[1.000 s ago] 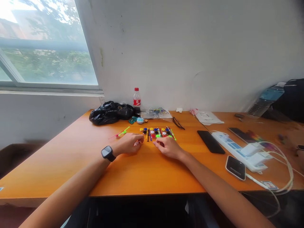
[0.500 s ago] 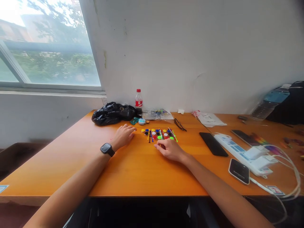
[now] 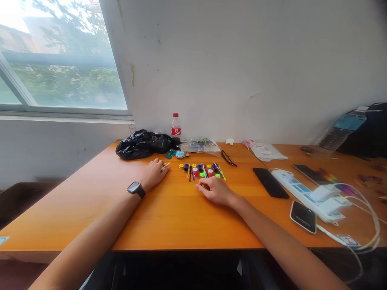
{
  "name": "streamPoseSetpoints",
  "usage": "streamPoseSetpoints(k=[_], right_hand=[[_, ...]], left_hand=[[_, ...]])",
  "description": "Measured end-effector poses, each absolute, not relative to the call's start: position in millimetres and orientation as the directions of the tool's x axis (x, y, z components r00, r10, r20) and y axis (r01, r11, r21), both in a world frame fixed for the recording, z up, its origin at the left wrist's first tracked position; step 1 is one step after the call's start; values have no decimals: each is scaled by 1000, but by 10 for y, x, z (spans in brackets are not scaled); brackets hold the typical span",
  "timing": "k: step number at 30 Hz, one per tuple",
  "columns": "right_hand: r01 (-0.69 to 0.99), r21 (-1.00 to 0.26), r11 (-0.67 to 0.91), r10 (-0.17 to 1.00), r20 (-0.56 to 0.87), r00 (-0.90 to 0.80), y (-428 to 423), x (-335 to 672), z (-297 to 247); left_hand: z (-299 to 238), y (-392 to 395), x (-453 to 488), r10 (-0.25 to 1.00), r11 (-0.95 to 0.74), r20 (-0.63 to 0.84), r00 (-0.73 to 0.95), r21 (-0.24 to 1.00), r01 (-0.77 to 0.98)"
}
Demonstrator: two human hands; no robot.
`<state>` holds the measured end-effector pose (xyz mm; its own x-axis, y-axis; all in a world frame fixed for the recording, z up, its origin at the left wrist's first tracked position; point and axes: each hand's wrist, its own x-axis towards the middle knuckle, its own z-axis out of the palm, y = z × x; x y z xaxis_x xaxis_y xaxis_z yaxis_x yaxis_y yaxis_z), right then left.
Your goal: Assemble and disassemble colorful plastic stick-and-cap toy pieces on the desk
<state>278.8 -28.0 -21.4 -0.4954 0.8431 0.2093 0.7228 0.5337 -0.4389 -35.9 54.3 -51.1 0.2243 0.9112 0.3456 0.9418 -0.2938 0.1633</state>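
Observation:
My left hand (image 3: 155, 175) rests palm down on the table, wearing a watch on the wrist. Its fingers are bent, and a small white and yellow piece (image 3: 165, 165) sticks out between thumb and fingers; its kind is too small to tell. My right hand (image 3: 215, 189) is curled just in front of a cluster of colourful paint pots (image 3: 195, 169), thumb and index finger close together. Whatever it may hold is hidden. Thin sticks lie across the pots, among them a yellow stick (image 3: 188, 172) and a green stick (image 3: 222, 172).
Behind stand a cola bottle (image 3: 175, 131), a black plastic bag (image 3: 139, 146), a round tin (image 3: 179, 154) and clear packaging (image 3: 198, 145). Glasses (image 3: 229, 158) lie beyond the pots. To the right are a black phone (image 3: 270, 183), a power strip (image 3: 298, 189) and a charging phone (image 3: 303, 216).
The fingers of my left hand have drawn back and bent, and a white and yellow piece now shows at them. My right hand has stayed in place.

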Motion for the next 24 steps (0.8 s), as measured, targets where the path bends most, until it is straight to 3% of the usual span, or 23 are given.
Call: streamPoseSetpoints(k=[6,13,17,21,24], right_hand=[[728,-437,528,846,192,-498,-286,2782,-204],[732,-430,528,845,183,-503,-285,2786,-207],[730,-434,529,845,183,-503,-286,2786,-203],[723,-437,535,841,188,-508,-292,2774,-205],[704,-451,548,829,184,-528,-300,2762,-214]], left_hand=[[-548,563,-353,913,-324,334,233,250,912],[-501,479,-282,917,-275,321,235,84,958],[-459,416,-234,894,-291,385,230,106,951],[-405,365,-143,796,-439,539,274,204,875],[-373,280,-37,729,-618,543,417,261,742]])
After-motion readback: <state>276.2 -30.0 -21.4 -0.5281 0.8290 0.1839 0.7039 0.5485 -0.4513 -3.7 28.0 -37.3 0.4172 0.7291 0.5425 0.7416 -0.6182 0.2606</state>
